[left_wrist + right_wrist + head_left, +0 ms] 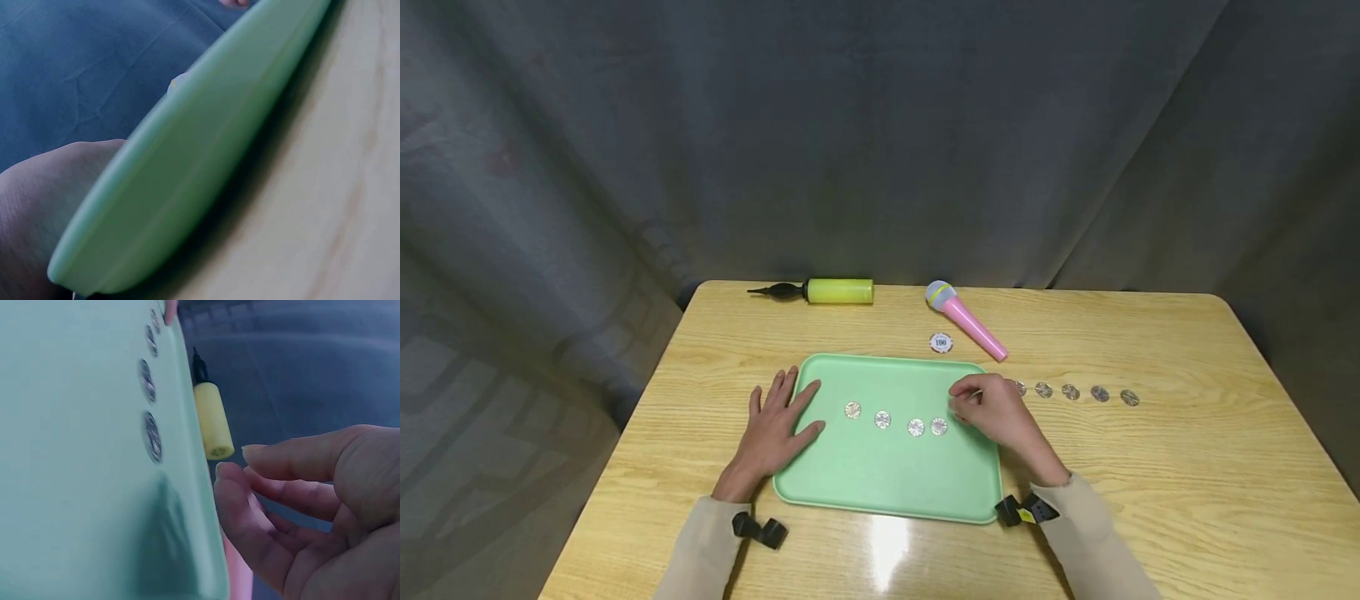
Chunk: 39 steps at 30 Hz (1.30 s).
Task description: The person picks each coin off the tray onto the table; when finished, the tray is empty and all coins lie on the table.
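A pale green tray lies on the wooden table, with a row of several silver coins across its middle. My left hand rests over the tray's left rim, fingers spread, thumb and index finger reaching inside. Over the right part of the tray hovers my right hand, to the right of the last coin in the row. In the right wrist view its fingers are loosely bent, with a gap to the thumb and nothing between them. More silver coins form a line on the table beyond that hand, the nearest partly hidden by it.
Behind the tray lie a pink toy microphone with a grey head and a white chip marked 100. A yellow hand pump with a black nozzle lies at the table's back edge. Dark curtains hang behind the table.
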### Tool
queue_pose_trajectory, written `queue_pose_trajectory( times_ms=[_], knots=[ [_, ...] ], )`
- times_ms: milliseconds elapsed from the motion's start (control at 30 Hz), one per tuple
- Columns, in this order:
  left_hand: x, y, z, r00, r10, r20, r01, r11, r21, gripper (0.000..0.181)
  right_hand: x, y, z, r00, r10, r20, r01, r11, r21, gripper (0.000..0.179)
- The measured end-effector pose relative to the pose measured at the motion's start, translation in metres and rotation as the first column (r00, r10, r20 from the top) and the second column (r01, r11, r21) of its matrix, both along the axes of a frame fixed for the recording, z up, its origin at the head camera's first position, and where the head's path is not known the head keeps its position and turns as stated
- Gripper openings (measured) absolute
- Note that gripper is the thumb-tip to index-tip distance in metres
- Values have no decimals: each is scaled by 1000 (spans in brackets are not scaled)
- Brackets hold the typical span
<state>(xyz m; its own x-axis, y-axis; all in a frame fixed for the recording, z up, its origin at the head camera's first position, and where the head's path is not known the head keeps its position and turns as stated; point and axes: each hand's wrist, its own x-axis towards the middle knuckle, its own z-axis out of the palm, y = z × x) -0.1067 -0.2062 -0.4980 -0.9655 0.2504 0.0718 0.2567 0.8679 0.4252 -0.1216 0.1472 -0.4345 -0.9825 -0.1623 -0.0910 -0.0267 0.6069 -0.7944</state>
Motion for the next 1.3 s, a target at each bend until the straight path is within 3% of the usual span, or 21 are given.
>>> queue_pose_trajectory(
  times_ms=[333,533,967,1300],
  knots=[
    [-1,2,0,1000,-2,-22,2,1000,-6,66,0,-17,-17,998,52,-31,-49,996,68,13],
    [-1,2,-1,999,-2,-39,1,1000,-9,65,1,-18,-19,998,54,-33,-51,996,77,15],
    [0,0,1,1000,-1,-9,1,1000,-6,66,9,-24,-19,998,53,15,-54,994,94,28],
    [0,0,0,1000,-1,-8,1,1000,-3,66,15,-32,-24,998,39,-46,-31,987,155,23]
  ],
)
